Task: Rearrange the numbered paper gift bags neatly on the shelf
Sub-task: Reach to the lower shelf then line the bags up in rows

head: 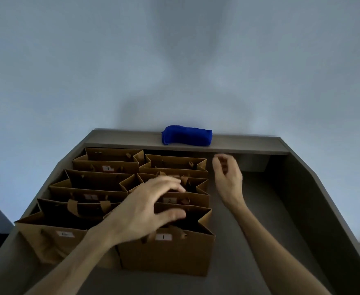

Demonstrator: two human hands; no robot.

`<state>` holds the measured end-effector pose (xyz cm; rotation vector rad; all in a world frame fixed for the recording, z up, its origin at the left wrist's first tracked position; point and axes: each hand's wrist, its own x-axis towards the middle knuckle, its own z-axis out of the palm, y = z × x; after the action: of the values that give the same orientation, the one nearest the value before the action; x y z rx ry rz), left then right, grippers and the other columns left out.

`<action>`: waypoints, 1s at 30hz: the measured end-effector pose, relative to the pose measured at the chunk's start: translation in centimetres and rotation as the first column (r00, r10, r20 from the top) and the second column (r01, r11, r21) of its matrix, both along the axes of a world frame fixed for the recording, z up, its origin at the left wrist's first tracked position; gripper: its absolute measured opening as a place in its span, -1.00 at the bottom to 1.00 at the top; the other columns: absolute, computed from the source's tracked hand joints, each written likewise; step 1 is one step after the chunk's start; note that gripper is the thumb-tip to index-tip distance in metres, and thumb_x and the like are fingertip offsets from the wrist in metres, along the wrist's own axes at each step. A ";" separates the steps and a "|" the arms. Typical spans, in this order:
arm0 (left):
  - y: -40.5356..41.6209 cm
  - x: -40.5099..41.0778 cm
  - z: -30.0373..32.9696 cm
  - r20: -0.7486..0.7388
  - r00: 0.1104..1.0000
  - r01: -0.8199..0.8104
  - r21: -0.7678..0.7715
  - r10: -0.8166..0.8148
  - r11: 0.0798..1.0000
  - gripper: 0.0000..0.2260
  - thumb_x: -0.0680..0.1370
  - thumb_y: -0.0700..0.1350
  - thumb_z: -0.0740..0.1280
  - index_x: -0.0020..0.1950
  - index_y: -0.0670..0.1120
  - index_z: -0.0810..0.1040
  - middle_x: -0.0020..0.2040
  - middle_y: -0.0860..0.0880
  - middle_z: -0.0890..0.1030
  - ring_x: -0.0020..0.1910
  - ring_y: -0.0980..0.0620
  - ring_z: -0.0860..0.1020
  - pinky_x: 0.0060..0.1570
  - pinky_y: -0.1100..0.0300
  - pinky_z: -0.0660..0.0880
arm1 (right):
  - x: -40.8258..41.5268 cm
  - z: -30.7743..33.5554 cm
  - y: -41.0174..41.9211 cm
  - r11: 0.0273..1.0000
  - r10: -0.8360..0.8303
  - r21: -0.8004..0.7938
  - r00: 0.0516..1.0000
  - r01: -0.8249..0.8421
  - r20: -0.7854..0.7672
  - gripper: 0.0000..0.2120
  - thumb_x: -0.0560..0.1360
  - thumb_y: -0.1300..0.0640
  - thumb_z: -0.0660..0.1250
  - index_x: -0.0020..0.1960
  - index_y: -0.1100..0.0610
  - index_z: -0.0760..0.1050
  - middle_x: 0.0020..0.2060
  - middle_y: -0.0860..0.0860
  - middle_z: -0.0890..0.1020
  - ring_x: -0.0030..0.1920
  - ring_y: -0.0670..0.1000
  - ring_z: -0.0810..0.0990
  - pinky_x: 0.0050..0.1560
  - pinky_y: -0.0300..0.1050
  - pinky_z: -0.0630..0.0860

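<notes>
Head view: brown paper bags [166,250] in two rows on shelf [270,220].
Left hand [145,209]: fingers spread, holding nothing, over bags.
Right hand [228,173]: loosely curled, empty.

— Where is there room beside the paper bags [102,188]?
— Right of them the shelf floor [266,209] lies bare to the side wall [315,201]; only the right hand [228,177] hangs there.
— And above the bags?
— Open, except where the left hand [151,207] spreads. Behind them, a blue cloth [187,137] sits on the top ledge.
</notes>
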<state>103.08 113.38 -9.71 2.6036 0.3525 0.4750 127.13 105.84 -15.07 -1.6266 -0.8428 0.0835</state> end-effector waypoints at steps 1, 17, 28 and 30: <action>0.6 0.5 0.7 0.064 0.998 -0.001 -0.031 0.003 1.000 -0.58 0.46 0.35 0.23 0.28 0.29 0.37 0.37 0.33 0.33 0.39 0.39 0.23 0.35 0.23 0.21 | 0.8 1.5 0.8 1.000 0.000 -0.020 0.996 0.002 0.092 -0.84 0.62 0.04 0.27 0.19 0.01 0.47 0.10 -0.03 0.55 0.06 -0.10 0.56 0.09 -0.10 0.57; 8.1 5.4 4.4 0.163 0.947 -0.245 -0.183 0.275 0.952 -0.82 0.55 -0.01 0.35 0.15 0.06 0.55 0.05 0.10 0.61 -0.02 0.22 0.58 -0.02 0.28 0.53 | 6.0 7.7 13.6 0.674 0.497 -0.735 0.695 0.067 0.519 -0.39 0.58 -0.15 0.26 0.55 -0.10 0.12 0.42 0.10 0.41 0.39 0.22 0.39 0.38 0.30 0.26; 4.9 4.0 4.2 0.199 0.962 -0.180 -0.053 0.187 0.982 -0.80 0.55 -0.01 0.34 0.17 0.06 0.54 0.16 0.14 0.54 0.14 0.20 0.51 0.12 0.21 0.49 | 5.3 8.2 6.6 0.915 0.303 -0.379 0.851 -0.136 0.428 -0.61 0.60 0.01 0.25 0.41 -0.03 0.32 0.17 0.04 0.58 0.13 0.03 0.57 0.16 0.14 0.53; 3.6 3.9 3.5 0.184 0.970 -0.154 -0.021 0.155 0.988 -0.78 0.55 0.02 0.32 0.20 0.06 0.53 0.20 0.12 0.53 0.18 0.19 0.49 0.15 0.21 0.47 | 4.5 7.7 2.5 0.940 0.276 -0.306 0.869 -0.154 0.410 -0.62 0.61 0.02 0.28 0.41 -0.01 0.35 0.15 -0.02 0.59 0.08 -0.08 0.58 0.14 -0.08 0.51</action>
<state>106.95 117.01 -6.23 2.5110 0.4949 0.7629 131.67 108.38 -7.32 -1.8263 -1.4243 -0.0267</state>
